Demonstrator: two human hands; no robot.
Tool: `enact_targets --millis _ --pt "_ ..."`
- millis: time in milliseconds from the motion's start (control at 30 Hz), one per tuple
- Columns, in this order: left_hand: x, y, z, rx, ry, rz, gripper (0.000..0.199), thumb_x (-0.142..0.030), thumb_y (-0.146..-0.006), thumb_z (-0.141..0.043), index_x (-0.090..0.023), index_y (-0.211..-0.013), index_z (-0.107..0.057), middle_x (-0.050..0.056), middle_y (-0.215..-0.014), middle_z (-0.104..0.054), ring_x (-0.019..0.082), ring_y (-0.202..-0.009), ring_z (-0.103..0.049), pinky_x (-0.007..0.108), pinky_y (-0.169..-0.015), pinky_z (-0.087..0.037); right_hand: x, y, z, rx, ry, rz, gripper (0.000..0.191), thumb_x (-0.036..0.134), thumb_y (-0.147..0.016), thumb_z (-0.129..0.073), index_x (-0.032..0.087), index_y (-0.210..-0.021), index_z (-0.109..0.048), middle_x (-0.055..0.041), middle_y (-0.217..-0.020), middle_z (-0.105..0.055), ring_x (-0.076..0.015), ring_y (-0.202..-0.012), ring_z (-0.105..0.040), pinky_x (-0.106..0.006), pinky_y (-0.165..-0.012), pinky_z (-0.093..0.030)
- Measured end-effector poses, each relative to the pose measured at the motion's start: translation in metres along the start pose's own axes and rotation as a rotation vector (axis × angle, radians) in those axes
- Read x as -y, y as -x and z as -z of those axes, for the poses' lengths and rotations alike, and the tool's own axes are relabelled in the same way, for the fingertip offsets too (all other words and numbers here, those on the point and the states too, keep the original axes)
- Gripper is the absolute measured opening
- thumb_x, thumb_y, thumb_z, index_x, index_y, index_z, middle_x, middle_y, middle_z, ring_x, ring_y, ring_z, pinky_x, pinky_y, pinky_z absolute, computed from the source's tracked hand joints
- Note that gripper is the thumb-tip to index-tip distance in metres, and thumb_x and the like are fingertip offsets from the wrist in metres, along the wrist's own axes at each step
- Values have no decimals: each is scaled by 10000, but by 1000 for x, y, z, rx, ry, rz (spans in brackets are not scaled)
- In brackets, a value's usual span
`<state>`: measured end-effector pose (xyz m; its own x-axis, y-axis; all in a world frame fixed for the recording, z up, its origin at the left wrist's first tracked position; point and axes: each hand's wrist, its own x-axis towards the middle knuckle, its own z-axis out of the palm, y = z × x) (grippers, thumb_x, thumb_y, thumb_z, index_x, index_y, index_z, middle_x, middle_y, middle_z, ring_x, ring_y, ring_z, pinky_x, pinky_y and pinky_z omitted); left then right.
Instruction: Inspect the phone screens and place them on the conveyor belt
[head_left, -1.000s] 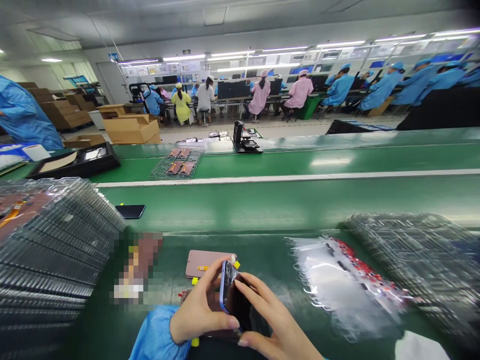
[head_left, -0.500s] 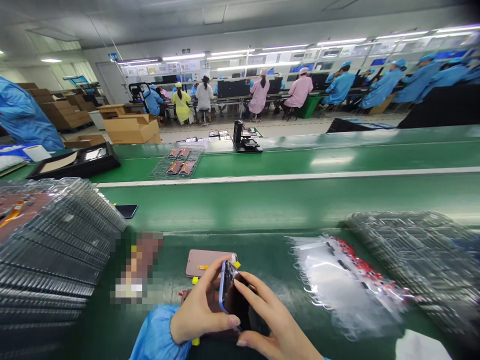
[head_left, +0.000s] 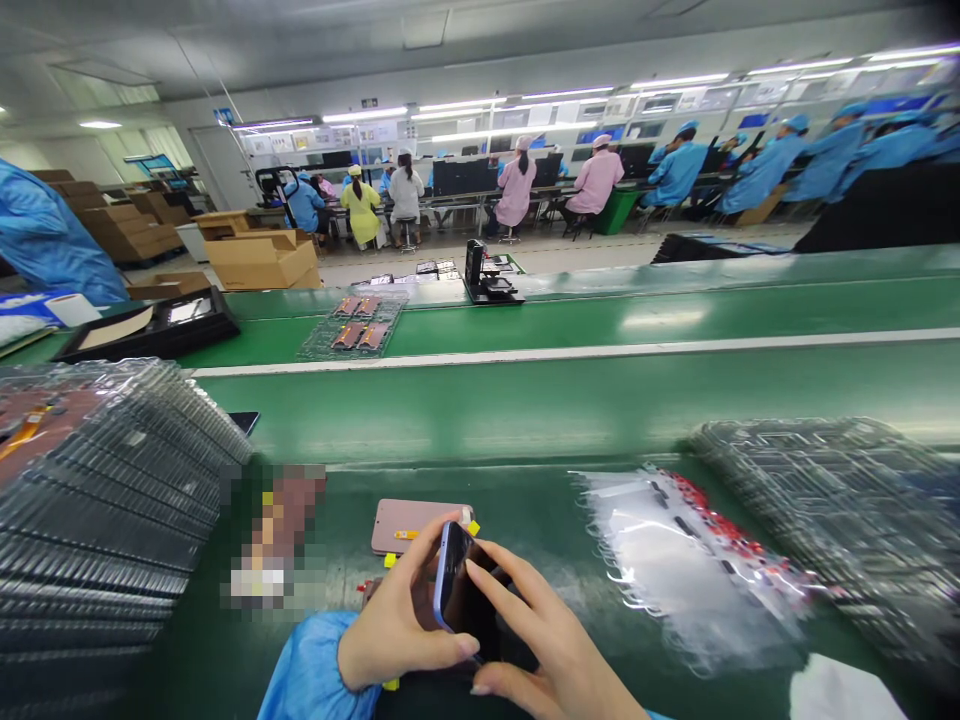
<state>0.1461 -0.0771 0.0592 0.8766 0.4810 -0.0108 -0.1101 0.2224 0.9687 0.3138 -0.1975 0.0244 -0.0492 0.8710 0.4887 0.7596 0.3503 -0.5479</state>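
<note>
A dark-screened phone (head_left: pixel 466 598) with a blue-purple edge is held tilted between both hands at the lower centre. My left hand (head_left: pixel 401 620) wraps its left side, thumb along the lower edge. Fingers of my right hand (head_left: pixel 544 635) press on the screen, with the thumb at the bottom corner. Behind the hands a pinkish-brown screen part (head_left: pixel 412 520) with an orange flex strip and yellow tabs lies on the green surface. Another part beneath the hands is mostly hidden.
Stacked clear trays (head_left: pixel 97 520) stand at left; more trays (head_left: pixel 825 500) lie at right beside plastic sleeves (head_left: pixel 667 560) with red tabs. A white cloth (head_left: pixel 840 690) lies lower right. Beyond the belt (head_left: pixel 600 390), people sit at benches.
The held phone has tilted slightly, its screen turned a little more into view. At left, the dark phone on the belt has shifted left, partly behind the tray stack.
</note>
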Motion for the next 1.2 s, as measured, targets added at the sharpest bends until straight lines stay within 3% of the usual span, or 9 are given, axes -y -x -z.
enact_targets --millis 267,500,667,867,967,1067,1133,1200 --pt "0 6 2 14 -44 19 939 -218 -678 -812 -252 -1478 -323 169 -1489 -453 307 -1366 -447 418 -1128 -365 4 -1 4 -1 35 45 643 479 -924 -565 180 -1466 -389 -181 -1472 -443 -273 -1357 -438 -386 -1074 -454" --pt "11 12 10 23 -45 18 972 -262 -675 -836 -292 -1496 -315 145 -1509 -433 317 -1390 -410 458 -1168 -291 5 -3 5 -8 -11 50 709 471 -886 -635 237 -1490 -347 -175 -1472 -451 -306 -1341 -450 -431 -1048 -478" --pt "16 13 11 43 -7 -28 932 -235 -682 -837 -367 -1473 -361 98 -1515 -437 303 -1396 -404 452 -1169 -287 7 -5 7 -16 -25 54 744 473 -866 -657 253 -1499 -335 -181 -1466 -460 -327 -1331 -454 -466 -1045 -475" --pt "24 13 13 23 84 -61 935 -267 -664 -858 -386 -1461 -383 90 -1482 -478 307 -1373 -434 443 -1152 -315 9 -10 11 -20 3 76 827 586 -799 -664 239 -1486 -361 -174 -1425 -509 -319 -1291 -486 -463 -1043 -477" --pt "28 10 14 -11 105 -39 956 -295 -629 -884 -355 -1456 -407 96 -1459 -506 306 -1347 -464 416 -1139 -339 10 -12 8 -27 46 33 794 560 -794 -700 241 -1461 -409 -162 -1426 -521 -324 -1268 -510 -474 -1023 -492" --pt "25 3 13 -108 241 62 748 -370 -699 -837 -285 -1376 -529 116 -1347 -606 277 -1197 -598 361 -1006 -483 8 -12 3 -77 6 -73 818 565 -773 -724 251 -1462 -415 -161 -1467 -487 -352 -1292 -494 -523 -1036 -472" --pt "17 -3 14 -190 350 155 492 -418 -820 -723 -231 -1264 -621 118 -1199 -691 240 -1019 -684 333 -836 -569 5 -11 1 -122 -156 -182 887 636 -762 -692 255 -1493 -364 -160 -1479 -477 -360 -1311 -485 -539 -1056 -450" --pt "8 -10 18 -247 401 227 377 -420 -896 -629 -182 -1188 -653 122 -1122 -722 236 -945 -707 345 -755 -598 2 -11 3 -132 -396 -344 826 663 -836 -584 239 -1504 -346 -157 -1445 -521 -336 -1303 -507 -514 -1062 -450"
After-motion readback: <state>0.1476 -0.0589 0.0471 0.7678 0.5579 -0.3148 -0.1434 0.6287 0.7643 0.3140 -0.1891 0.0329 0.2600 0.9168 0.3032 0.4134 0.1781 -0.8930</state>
